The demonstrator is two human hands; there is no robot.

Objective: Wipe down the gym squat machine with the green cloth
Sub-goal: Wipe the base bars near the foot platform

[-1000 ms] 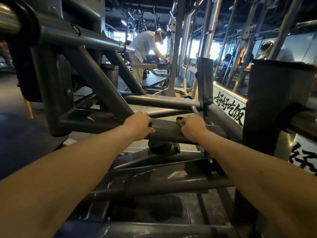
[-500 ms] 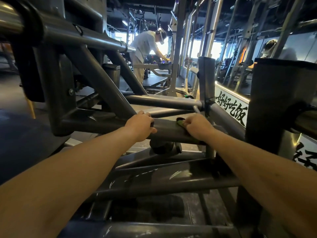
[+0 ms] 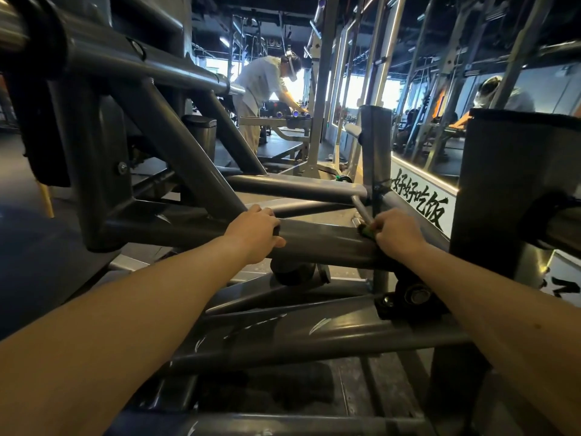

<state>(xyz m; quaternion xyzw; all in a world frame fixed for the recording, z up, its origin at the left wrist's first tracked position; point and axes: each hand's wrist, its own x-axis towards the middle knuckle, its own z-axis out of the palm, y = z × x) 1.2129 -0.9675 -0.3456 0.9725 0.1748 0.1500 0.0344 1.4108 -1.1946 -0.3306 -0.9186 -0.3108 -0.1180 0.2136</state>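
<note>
The right hand has slid rightward on the grey tube of the squat machine, which the left hand still grips. Around is a dim gym with a dark floor and mirrors. The green cloth shows only a crumpled edge, held under the right fingers on the tube.

Right hand, green cloth on crossbar

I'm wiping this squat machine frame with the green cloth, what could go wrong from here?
The right hand holds the green cloth bunched small, right beside the thin rod at the joint, so the cloth may snag or knuckles may knock metal there. The left hand grips the same bar, so a wipe leftward would probably run into it and leave that patch uncleaned.
</note>
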